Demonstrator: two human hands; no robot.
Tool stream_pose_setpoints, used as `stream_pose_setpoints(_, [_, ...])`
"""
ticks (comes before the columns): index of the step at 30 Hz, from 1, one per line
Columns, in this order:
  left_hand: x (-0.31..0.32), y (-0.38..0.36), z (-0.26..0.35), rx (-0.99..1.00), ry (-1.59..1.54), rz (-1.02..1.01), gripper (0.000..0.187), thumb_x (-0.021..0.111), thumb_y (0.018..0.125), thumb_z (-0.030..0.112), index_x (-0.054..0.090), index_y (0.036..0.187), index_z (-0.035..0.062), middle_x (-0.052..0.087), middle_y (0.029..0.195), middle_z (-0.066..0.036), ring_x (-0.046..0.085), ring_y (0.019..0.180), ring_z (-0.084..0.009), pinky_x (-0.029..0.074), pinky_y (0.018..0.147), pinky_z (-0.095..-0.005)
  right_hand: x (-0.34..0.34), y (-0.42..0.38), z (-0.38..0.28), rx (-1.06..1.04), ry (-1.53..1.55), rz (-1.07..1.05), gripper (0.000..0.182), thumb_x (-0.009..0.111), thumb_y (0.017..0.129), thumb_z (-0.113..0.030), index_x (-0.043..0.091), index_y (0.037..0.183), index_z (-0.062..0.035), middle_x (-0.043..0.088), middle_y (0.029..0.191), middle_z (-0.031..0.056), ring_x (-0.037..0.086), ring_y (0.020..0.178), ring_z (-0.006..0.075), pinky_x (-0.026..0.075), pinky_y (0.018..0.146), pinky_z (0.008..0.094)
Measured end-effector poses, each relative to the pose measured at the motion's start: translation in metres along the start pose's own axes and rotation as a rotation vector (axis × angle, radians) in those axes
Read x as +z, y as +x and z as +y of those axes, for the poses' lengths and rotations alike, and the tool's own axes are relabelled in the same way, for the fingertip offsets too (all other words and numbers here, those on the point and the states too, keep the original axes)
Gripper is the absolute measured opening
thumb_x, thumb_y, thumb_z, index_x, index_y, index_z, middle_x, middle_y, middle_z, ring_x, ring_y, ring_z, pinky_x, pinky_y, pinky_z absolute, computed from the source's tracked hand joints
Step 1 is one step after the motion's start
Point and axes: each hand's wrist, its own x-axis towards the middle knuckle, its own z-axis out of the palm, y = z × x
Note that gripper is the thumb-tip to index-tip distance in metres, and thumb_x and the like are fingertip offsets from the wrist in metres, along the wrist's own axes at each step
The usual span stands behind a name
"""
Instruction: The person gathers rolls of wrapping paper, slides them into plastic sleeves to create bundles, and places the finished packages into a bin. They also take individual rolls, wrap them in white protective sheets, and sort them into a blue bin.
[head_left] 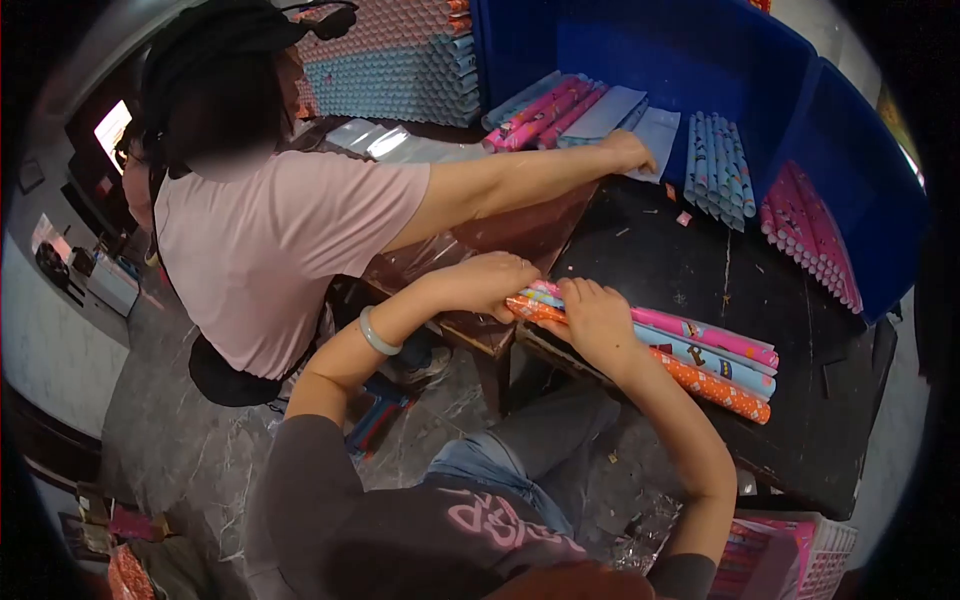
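Three patterned wrapping paper rolls lie side by side at the near edge of the black table: a pink roll [705, 335], a light blue roll [710, 364] and an orange roll [712, 388]. My left hand [487, 283], below a pale bangle [376, 332], is closed around their left ends. Closer to the middle, my right hand [598, 322] wraps over the same rolls from above. Parts of the rolls are hidden under my fingers. Their right ends rest on the tabletop, fanned slightly apart.
A co-worker [290, 220] on the left reaches across to white sheets [655, 140]. Light blue rolls [718, 165] and pink rolls [805, 235] lean by blue panels [690, 60]. A tall roll stack [390, 75] stands behind. Paper scraps dot the black table [650, 250].
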Motion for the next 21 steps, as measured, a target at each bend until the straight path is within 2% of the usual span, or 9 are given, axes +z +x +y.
stream_pose_setpoints(1, [-0.005,0.002,0.002,0.026,0.011,-0.015,0.047,0.078,0.058,0.014,0.054,0.095,-0.0013,0.06,0.087,-0.019,0.058,0.088,-0.0383,0.046,0.077,-0.0432,-0.002,0.002,-0.002,0.03,0.02,-0.017,0.054,0.069,0.075,-0.043,0.055,0.105,-0.0006,0.06,0.089,0.0107,0.061,0.086,0.0253,0.048,0.071,0.037])
stream_pose_setpoints(3, [-0.011,0.009,0.002,-0.039,-0.002,-0.188,0.045,0.075,0.064,0.013,0.051,0.098,-0.0021,0.057,0.09,-0.019,0.055,0.091,-0.0382,0.044,0.079,-0.0426,0.0,0.0,0.0,0.024,0.053,0.011,0.054,0.069,0.075,-0.043,0.055,0.106,-0.0006,0.06,0.089,0.0108,0.061,0.086,0.0256,0.048,0.072,0.0369])
stream_pose_setpoints(6, [-0.013,0.019,0.003,-0.037,-0.104,-0.287,0.043,0.074,0.066,0.014,0.05,0.097,-0.0021,0.056,0.09,-0.018,0.055,0.089,-0.0388,0.044,0.079,-0.0418,0.005,-0.007,0.002,0.016,0.032,0.044,0.053,0.069,0.075,-0.041,0.055,0.106,-0.0002,0.06,0.09,0.011,0.061,0.087,0.026,0.049,0.072,0.0366])
stream_pose_setpoints(7, [-0.014,0.022,0.0,-0.036,-0.153,-0.343,0.047,0.075,0.068,0.017,0.048,0.1,-0.002,0.054,0.096,-0.019,0.054,0.091,-0.0392,0.043,0.081,-0.0413,0.004,-0.006,0.002,0.015,0.016,0.051,0.052,0.069,0.075,-0.04,0.055,0.105,-0.0002,0.06,0.091,0.0109,0.061,0.087,0.026,0.049,0.073,0.0363])
stream_pose_setpoints(11, [-0.001,0.024,-0.002,0.086,-0.06,-0.218,0.05,0.075,0.072,0.025,0.047,0.102,-0.0031,0.051,0.105,-0.022,0.052,0.101,-0.0396,0.042,0.086,-0.0433,0.008,-0.008,0.003,0.065,0.032,0.008,0.052,0.069,0.074,-0.04,0.056,0.107,-0.0009,0.061,0.092,0.0107,0.061,0.089,0.0257,0.049,0.074,0.0364])
stream_pose_setpoints(13, [0.005,0.022,-0.001,0.145,0.064,-0.117,0.051,0.075,0.071,0.024,0.046,0.103,-0.0034,0.052,0.101,-0.021,0.052,0.098,-0.0399,0.043,0.085,-0.0435,0.013,-0.01,0.003,0.054,-0.049,0.07,0.051,0.066,0.076,-0.047,0.056,0.102,-0.0035,0.061,0.089,0.0087,0.061,0.085,0.0232,0.048,0.071,0.0352])
stream_pose_setpoints(17, [0.008,0.022,-0.001,0.138,0.071,-0.108,0.057,0.078,0.064,0.024,0.047,0.102,-0.003,0.052,0.098,-0.021,0.053,0.093,-0.0388,0.044,0.084,-0.0432,-0.007,-0.032,0.013,0.172,0.098,-0.09,0.07,0.063,0.077,-0.055,0.051,0.121,-0.0019,0.057,0.113,0.0143,0.055,0.104,0.0297,0.041,0.086,0.0397])
stream_pose_setpoints(21, [0.004,0.025,0.002,0.144,0.049,-0.132,0.057,0.076,0.066,0.023,0.046,0.104,-0.006,0.052,0.097,-0.023,0.053,0.092,-0.0411,0.044,0.084,-0.0433,-0.047,-0.1,0.05,0.266,-0.021,-0.074,0.084,0.069,0.067,-0.061,0.05,0.125,-0.003,0.055,0.119,0.0141,0.051,0.112,0.0291,0.036,0.097,0.0434])
